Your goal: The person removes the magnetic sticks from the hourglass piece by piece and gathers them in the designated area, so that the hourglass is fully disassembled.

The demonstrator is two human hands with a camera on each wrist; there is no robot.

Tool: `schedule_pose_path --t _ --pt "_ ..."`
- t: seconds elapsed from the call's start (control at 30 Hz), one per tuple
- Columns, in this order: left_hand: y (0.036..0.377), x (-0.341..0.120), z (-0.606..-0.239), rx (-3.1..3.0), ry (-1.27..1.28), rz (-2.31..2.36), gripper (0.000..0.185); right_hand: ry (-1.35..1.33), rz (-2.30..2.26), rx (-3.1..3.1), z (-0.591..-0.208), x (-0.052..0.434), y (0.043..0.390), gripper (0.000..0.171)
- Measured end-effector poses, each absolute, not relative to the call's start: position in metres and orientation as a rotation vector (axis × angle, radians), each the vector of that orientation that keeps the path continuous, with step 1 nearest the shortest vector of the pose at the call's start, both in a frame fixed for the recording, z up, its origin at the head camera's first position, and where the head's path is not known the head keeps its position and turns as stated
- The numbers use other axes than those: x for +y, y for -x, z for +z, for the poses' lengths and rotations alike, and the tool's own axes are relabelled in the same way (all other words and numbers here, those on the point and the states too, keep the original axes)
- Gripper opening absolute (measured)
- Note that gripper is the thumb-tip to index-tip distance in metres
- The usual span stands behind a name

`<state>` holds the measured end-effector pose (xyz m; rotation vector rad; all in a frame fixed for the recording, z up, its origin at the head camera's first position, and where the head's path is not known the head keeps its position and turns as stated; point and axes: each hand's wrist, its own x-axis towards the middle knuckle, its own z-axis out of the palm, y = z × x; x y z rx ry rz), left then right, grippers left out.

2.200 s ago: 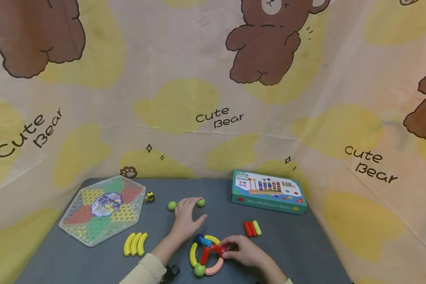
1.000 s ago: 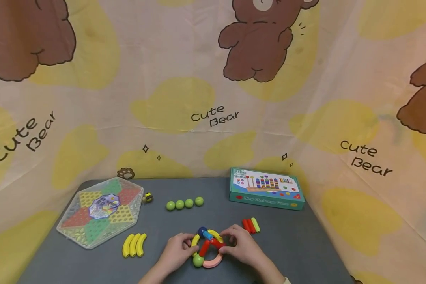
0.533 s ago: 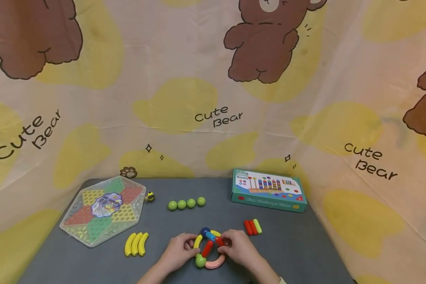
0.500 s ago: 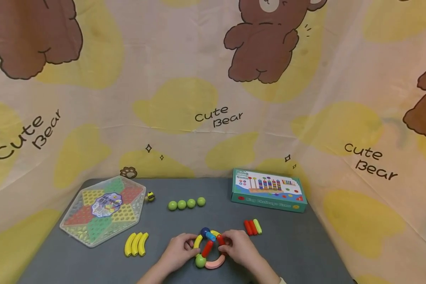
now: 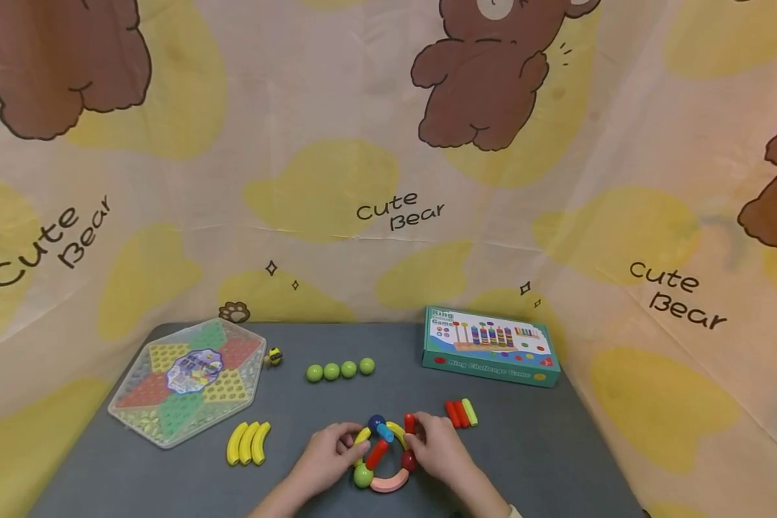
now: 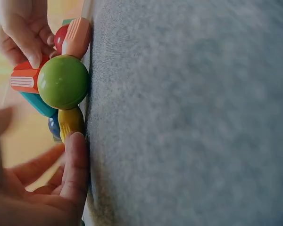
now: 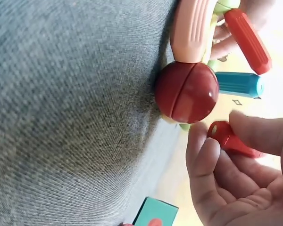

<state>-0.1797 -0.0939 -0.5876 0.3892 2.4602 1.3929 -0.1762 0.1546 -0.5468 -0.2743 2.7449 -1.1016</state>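
A ring of magnetic building pieces lies on the table in front of me. My left hand (image 5: 326, 453) pinches its left yellow curved stick (image 5: 361, 437), thumb on the piece in the left wrist view. The ring also has a green ball (image 5: 363, 475), a pink curved stick (image 5: 390, 483), a dark red ball (image 7: 186, 92) and a dark blue ball (image 5: 377, 423). A blue stick (image 7: 238, 84) and a red stick (image 5: 377, 455) lean inward from it. Between thumb and fingers, my right hand (image 5: 443, 450) holds another red stick (image 7: 236, 141), close beside the dark red ball.
Several green balls (image 5: 332, 371) form a row farther back. Yellow curved sticks (image 5: 247, 444) lie at left, straight red and light green sticks (image 5: 461, 413) at right. Behind stand a hexagonal board-game case (image 5: 188, 381), a small bee figure (image 5: 274, 356) and a green game box (image 5: 491, 347).
My left hand has come back from the green balls to the ring's left side. The right hand has taken the red stick off the dark red ball and turned it more upright.
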Motion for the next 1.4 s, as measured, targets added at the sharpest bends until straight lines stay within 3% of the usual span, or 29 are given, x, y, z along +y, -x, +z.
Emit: schedule_pose_path --t 0.23,0.4,0.57,0.8,1.4 --pt "0.171 -0.092 -0.579 2.533 -0.519 1.188 0.061 0.141 -1.254 2.79 -0.546 0.159 0.178 0.031" --pt "0.167 -0.087 -0.578 2.628 -0.594 1.062 0.045 0.05 -1.307 2.793 -0.542 0.166 0.179 0.039" --pt "0.167 -0.09 -0.577 2.643 -0.607 1.102 0.03 0.004 -1.29 2.821 -0.541 0.174 0.181 0.03" --pt "0.166 -0.095 -0.579 2.689 -0.56 1.051 0.062 -0.031 -1.283 2.87 -0.542 0.184 0.182 0.024" --pt "0.171 -0.09 -0.57 2.601 -0.43 1.097 0.052 -0.277 -1.349 2.929 -0.529 0.236 0.193 0.03"
